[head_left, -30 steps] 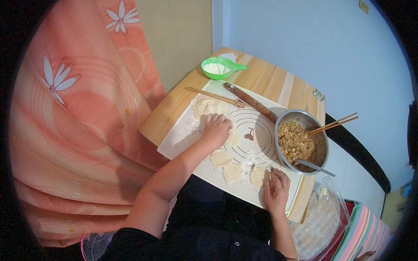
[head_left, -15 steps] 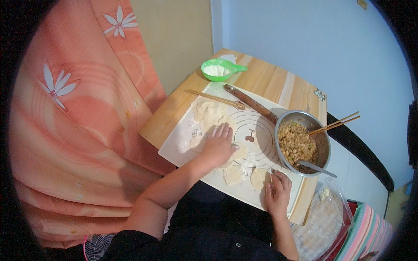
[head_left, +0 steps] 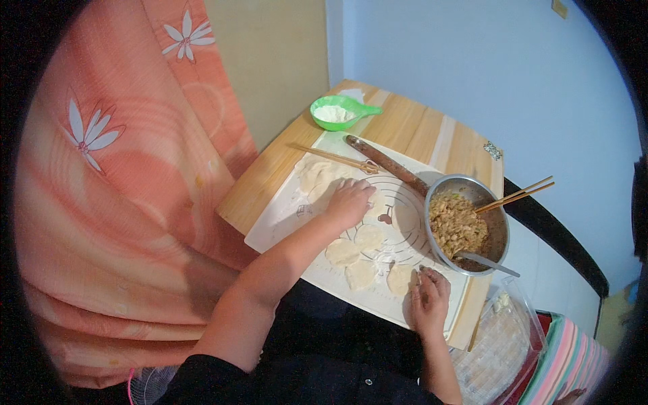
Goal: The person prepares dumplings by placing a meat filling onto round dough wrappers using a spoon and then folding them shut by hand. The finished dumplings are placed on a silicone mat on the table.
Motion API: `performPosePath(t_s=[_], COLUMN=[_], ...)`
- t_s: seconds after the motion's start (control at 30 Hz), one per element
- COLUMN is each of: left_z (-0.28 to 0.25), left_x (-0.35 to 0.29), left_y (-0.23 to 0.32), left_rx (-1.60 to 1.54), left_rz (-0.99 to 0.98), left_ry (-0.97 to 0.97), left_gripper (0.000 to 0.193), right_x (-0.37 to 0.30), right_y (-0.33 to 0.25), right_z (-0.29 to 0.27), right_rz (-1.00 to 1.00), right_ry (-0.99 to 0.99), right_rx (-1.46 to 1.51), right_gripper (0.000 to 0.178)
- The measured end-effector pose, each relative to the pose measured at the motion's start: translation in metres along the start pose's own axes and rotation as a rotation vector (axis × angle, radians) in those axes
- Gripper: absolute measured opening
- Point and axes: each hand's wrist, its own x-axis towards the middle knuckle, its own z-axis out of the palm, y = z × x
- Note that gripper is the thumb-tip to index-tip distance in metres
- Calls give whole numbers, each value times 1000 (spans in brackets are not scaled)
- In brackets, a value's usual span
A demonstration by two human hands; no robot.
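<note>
Over the middle of the white pastry mat (head_left: 277, 233), my left hand (head_left: 351, 202) reaches with fingers bent down and closed. A pale dough wrapper (head_left: 374, 206) shows at its fingers, partly hidden by the hand. Near the mat's front right edge rests my right hand (head_left: 430, 302), loosely curled with fingers apart and nothing visible in it. Just left of it lies a flat dough wrapper (head_left: 401, 279). Further wrappers lie between the hands: one round (head_left: 369, 237), one more oval (head_left: 342, 252), one nearer me (head_left: 361, 273). Overlapping dough wrappers (head_left: 322, 177) sit beyond my left hand.
A metal bowl of filling (head_left: 462, 223), holding chopsticks (head_left: 516, 194) and a spoon (head_left: 489, 262), stands right. Behind lie a rolling pin (head_left: 385, 162), chopsticks (head_left: 331, 156) and a green scoop of flour (head_left: 337, 113). A clear plastic container (head_left: 499, 337) sits beside the wooden table (head_left: 412, 118).
My left hand has moved right and slightly away, uncovering wrappers near me. The wrapper at its left no longer shows there. My right hand has hardly moved.
</note>
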Motion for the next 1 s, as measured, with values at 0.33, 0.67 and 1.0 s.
performPosePath(t_s=[0.33,0.67,1.0], left_z=[-11,-20,-17], left_x=[-12,-11,24], left_y=[-5,-19,-11], left_rx=[-110,-143,-938], left_rz=[-86,114,-110], left_ry=[127,160,150], left_gripper=[23,17,18], right_x=[-1,-1,-2], right_y=[2,2,4], right_z=[0,0,1], right_rz=[1,30,11], right_ry=[6,-9,-1], right_rx=[7,27,8], right_gripper=[27,26,26])
